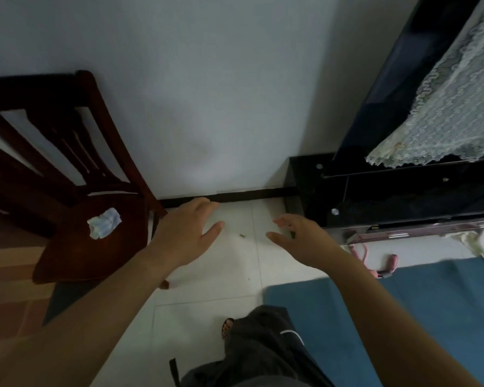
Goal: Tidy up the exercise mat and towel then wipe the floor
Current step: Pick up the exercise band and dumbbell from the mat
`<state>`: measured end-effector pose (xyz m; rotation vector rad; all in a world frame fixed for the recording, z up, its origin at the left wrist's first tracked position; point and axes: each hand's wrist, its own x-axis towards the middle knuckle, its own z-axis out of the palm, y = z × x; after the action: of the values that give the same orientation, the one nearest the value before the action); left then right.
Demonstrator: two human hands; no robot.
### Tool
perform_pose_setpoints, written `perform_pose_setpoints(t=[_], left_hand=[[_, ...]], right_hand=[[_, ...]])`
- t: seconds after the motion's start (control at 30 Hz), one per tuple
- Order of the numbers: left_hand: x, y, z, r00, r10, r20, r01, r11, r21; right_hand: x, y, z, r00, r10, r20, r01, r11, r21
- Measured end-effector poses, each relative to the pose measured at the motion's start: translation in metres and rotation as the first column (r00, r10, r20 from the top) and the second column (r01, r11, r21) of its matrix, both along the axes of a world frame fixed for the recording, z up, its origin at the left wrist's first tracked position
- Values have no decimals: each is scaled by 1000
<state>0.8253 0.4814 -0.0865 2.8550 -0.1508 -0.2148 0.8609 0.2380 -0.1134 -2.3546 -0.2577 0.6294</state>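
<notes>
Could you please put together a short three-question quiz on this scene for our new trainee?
1. True or false: the left hand grips the crumpled cloth.
2. What does the crumpled cloth rest on: (a) the blue mat, (b) the wooden chair, (c) the black cabinet?
3. What small thing lies on the floor tiles between the left hand and the right hand?

Key: 1 false, both hands are open and empty. 2 b. 3 a speck of debris.
</notes>
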Motion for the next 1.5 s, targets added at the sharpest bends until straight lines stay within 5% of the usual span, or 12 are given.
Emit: perform_pose_setpoints(t=[0.4,0.73,1.13,1.5], left_hand=[[164,-9,-16,951,-265,-159,268,963,2],[306,-117,-20,775,-595,-212,612,791,14],[365,-278,-57,227,-937,-265,969,244,-33],[289,-355,-75,-21,-974,-225,1000,-16,-27]], right_hand=[[94,-4,-27,970,-237,-55,237,972,-1],[149,-76,-18,826,-564,-7,563,825,-58],[119,-114,-41,324,-945,-32,939,326,-108],[42,-143,-48,129,-991,-30,986,132,-107]])
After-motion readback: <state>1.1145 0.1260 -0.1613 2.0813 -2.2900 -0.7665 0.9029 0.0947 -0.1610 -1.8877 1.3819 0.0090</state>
